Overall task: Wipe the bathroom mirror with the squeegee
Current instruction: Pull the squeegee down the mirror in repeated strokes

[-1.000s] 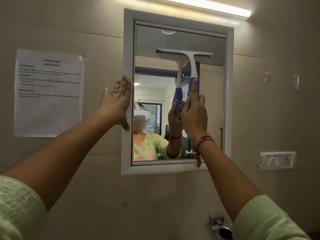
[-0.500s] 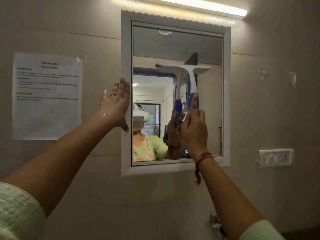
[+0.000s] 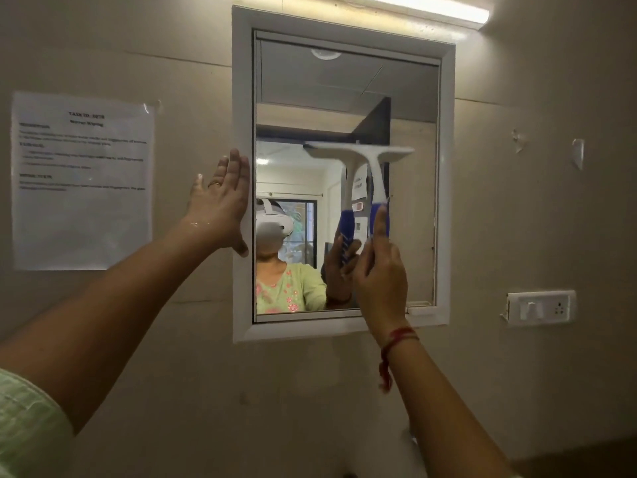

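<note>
Holding the squeegee (image 3: 374, 174) by its blue grip, the right hand (image 3: 379, 274) has its fingers wrapped tight around the handle, with one finger pointing straight up along it. Above those fingers the white handle goes up to the wide white blade, and the blade lies flat across the mirror (image 3: 344, 91), about halfway up the glass. The mirror shows a second squeegee and hand just left of the real ones.

The left hand (image 3: 220, 201) is flat and open, fingers straight and close together, holding nothing. Its fingertips press on the left side of the white frame (image 3: 243, 98), and the thumb points down by the frame's inner edge.

Left of those fingers a paper sheet (image 3: 81, 181) is stuck on the wall. Far right of the right hand's fingers sits a white switch plate (image 3: 539, 306). A long light (image 3: 424, 8) glows above the mirror.
</note>
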Demonstrator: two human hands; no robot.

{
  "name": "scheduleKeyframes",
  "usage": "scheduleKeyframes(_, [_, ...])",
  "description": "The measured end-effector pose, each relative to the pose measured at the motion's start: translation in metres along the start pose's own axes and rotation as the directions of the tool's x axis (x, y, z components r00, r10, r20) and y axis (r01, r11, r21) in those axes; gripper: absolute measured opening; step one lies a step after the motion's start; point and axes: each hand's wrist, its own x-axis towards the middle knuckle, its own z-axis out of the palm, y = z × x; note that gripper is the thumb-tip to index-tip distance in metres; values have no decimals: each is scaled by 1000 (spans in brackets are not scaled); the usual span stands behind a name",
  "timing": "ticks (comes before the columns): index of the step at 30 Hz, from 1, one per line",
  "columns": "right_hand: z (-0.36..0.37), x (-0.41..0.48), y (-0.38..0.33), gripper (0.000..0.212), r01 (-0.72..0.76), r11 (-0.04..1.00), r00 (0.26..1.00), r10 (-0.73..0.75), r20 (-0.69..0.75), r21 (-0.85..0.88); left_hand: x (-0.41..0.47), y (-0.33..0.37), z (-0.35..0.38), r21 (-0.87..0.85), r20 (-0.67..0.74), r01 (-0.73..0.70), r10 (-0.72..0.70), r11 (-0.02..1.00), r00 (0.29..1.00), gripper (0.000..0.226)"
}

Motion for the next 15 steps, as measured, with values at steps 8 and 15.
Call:
scheduleKeyframes(8, [-2, 53, -15, 53, -12, 998, 998, 15, -57, 59, -4, 2, 4, 27, -8, 2, -2, 1000, 1000, 151])
scheduleKeyframes(15, [-3, -25, 10, 54, -10, 999, 999, 9, 35, 34, -11, 2, 15, 14, -3, -8, 8, 1000, 1000, 153])
